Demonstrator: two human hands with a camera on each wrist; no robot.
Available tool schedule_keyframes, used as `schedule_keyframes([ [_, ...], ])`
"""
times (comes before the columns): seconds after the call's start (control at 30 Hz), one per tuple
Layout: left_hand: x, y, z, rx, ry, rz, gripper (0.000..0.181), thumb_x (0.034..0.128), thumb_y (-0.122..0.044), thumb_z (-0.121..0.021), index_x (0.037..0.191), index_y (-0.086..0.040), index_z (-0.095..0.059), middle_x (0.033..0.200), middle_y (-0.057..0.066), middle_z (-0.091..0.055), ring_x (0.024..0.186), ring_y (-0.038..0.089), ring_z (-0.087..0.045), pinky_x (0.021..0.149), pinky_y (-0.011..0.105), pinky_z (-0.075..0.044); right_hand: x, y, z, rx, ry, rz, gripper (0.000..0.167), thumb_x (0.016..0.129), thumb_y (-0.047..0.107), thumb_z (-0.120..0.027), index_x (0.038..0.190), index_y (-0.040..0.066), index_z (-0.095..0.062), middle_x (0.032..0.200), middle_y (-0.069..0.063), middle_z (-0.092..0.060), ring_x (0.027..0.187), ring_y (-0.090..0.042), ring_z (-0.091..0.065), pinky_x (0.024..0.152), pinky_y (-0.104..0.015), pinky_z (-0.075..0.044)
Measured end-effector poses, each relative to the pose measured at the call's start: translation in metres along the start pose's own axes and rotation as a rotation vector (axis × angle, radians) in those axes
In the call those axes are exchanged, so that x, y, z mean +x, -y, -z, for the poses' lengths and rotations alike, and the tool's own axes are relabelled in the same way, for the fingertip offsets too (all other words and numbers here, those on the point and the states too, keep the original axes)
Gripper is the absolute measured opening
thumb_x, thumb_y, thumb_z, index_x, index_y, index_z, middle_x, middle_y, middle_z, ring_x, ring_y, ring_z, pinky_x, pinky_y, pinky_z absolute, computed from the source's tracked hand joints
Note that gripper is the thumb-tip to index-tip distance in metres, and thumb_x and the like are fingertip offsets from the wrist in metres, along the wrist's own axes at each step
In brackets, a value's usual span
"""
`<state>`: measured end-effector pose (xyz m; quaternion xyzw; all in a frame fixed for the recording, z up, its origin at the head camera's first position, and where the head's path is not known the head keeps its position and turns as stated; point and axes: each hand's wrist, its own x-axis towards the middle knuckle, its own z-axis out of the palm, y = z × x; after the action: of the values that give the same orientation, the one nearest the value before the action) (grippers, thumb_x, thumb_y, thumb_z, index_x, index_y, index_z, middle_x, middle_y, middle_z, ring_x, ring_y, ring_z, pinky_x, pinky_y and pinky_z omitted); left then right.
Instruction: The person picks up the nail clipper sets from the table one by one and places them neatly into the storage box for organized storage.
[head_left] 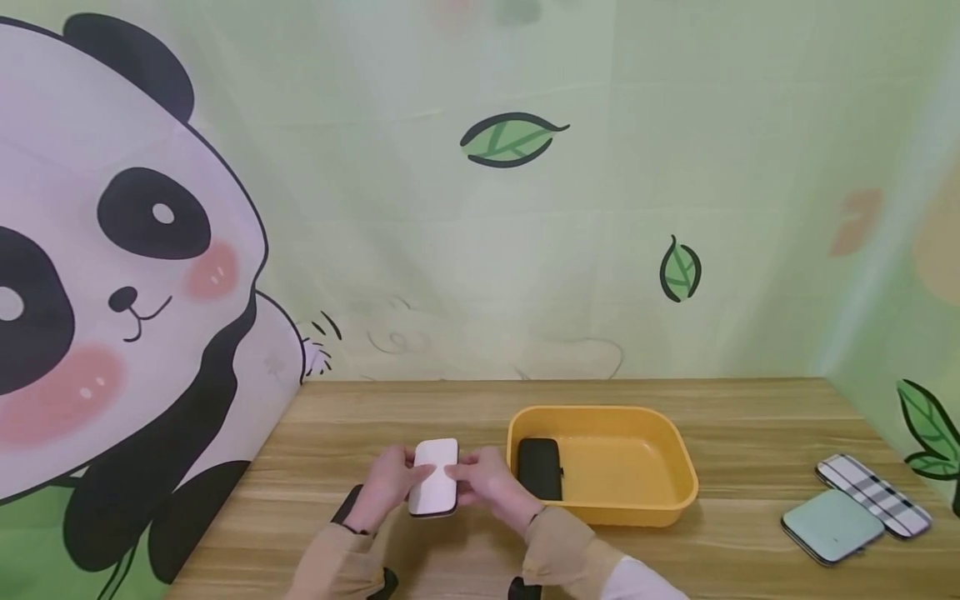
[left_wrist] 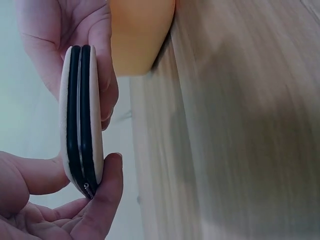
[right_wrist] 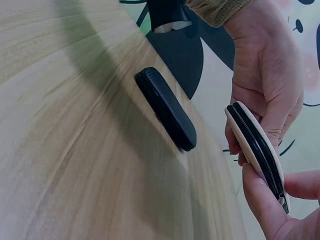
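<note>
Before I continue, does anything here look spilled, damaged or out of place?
Nothing clearly stands out: no spill or damage shows. The white case looks closed; the green case and plaid case merely lie askew at the right.

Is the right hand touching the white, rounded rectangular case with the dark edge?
Touching. The head view shows it plainly: the right hand has its thumb laid on the face of the white case, with no gap.
</note>
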<state>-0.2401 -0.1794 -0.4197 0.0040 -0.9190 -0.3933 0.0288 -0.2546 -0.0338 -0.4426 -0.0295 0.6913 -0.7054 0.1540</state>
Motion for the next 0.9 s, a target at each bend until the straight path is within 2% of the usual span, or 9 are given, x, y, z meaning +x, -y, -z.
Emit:
schedule_keyframes([
  [0.1, 0.001, -0.002, -0.001, 0.005, -0.012, -0.019, 0.024, 0.079, -0.008, -0.068, 0.083, 0.012, -0.056, 0.069, 0.009, -0.055, 0.059, 0.019, -0.052, 0.05, 0.03, -0.045, -0.001, 0.004, 0.003, -0.01, 0.006, -0.017, 0.034, 0.085, -0.001, -0.059, 0.109, -0.022, -0.048, 0.088, -0.027, -0.061, 0.078, -0.034, -0.062, 0.061, -0.039, -0.051],
  [0.27, 0.01, 0.012, -0.008, -0.032, -0.018, -0.08, 0.029, 0.0801, -0.016, -0.069, 0.083, 0.01, -0.057, 0.068, 0.008, -0.055, 0.056, 0.017, -0.053, 0.047, 0.029, -0.046, 0.0, 0.006, 0.008, 0.0, 0.04, -0.019, 0.032, 0.085, -0.001, -0.059, 0.108, -0.021, -0.05, 0.087, -0.025, -0.061, 0.077, -0.032, -0.062, 0.062, -0.04, -0.051],
  [0.37, 0.012, 0.012, -0.011, -0.029, -0.006, -0.064, 0.031, 0.0803, -0.018, -0.069, 0.084, 0.01, -0.057, 0.069, 0.008, -0.055, 0.055, 0.018, -0.054, 0.047, 0.029, -0.046, 0.001, 0.006, 0.012, -0.018, 0.048, -0.021, 0.031, 0.085, 0.0, -0.06, 0.107, -0.02, -0.052, 0.086, -0.023, -0.062, 0.075, -0.03, -0.063, 0.061, -0.039, -0.051],
  [0.5, 0.007, -0.002, -0.009, -0.064, 0.016, 0.005, 0.028, 0.0803, -0.012, -0.068, 0.089, 0.011, -0.055, 0.073, 0.01, -0.056, 0.059, 0.02, -0.056, 0.049, 0.032, -0.048, 0.001, 0.007, 0.017, -0.052, 0.026, -0.029, 0.031, 0.085, 0.002, -0.061, 0.107, -0.018, -0.053, 0.085, -0.023, -0.063, 0.075, -0.03, -0.063, 0.06, -0.038, -0.051],
  [0.67, 0.004, -0.012, -0.01, -0.117, 0.03, 0.024, 0.029, 0.0821, -0.01, -0.066, 0.093, 0.012, -0.052, 0.075, 0.01, -0.054, 0.06, 0.019, -0.055, 0.051, 0.033, -0.05, 0.0, 0.011, 0.024, -0.084, -0.006, -0.037, 0.033, 0.084, 0.004, -0.063, 0.108, -0.017, -0.054, 0.085, -0.021, -0.063, 0.073, -0.028, -0.063, 0.057, -0.036, -0.051],
  [0.9, 0.006, -0.016, -0.015, -0.123, 0.032, 0.032, 0.027, 0.0816, -0.009, -0.066, 0.092, 0.011, -0.051, 0.074, 0.009, -0.053, 0.061, 0.019, -0.054, 0.054, 0.036, -0.05, 0.0, 0.012, 0.033, -0.069, 0.025, -0.048, 0.032, 0.085, 0.005, -0.062, 0.107, -0.017, -0.053, 0.084, -0.02, -0.063, 0.073, -0.026, -0.063, 0.061, -0.035, -0.051],
])
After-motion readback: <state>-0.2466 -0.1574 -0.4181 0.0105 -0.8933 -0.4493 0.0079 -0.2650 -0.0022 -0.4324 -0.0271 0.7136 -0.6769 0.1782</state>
